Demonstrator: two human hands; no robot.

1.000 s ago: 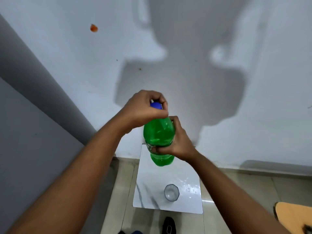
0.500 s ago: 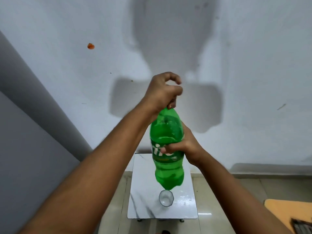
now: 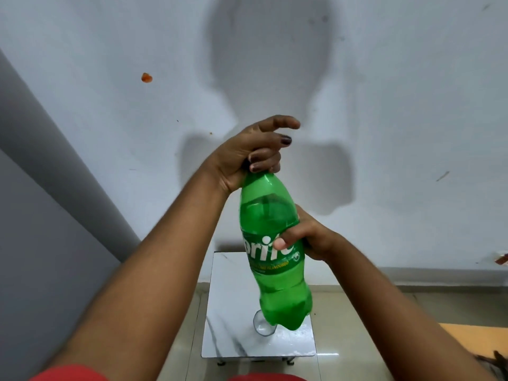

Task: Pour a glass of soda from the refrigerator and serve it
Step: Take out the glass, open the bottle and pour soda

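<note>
A green soda bottle (image 3: 275,270) is held upright in the air in front of me, partly full of liquid. My right hand (image 3: 305,237) grips its labelled middle from the right. My left hand (image 3: 253,152) is wrapped over the top of the neck, so the cap is hidden under its fingers. Below the bottle stands a clear glass (image 3: 261,327) on a small white marble-patterned table (image 3: 228,325); the bottle's base covers most of the glass.
A white wall with my shadow rises behind the table. A grey surface slants along the left. Tiled floor surrounds the table, and an orange-tan surface (image 3: 478,336) shows at the right edge.
The bottle has risen and stood more upright, showing more of its label. My left hand has turned around the cap, which was visible a second ago and is now covered.
</note>
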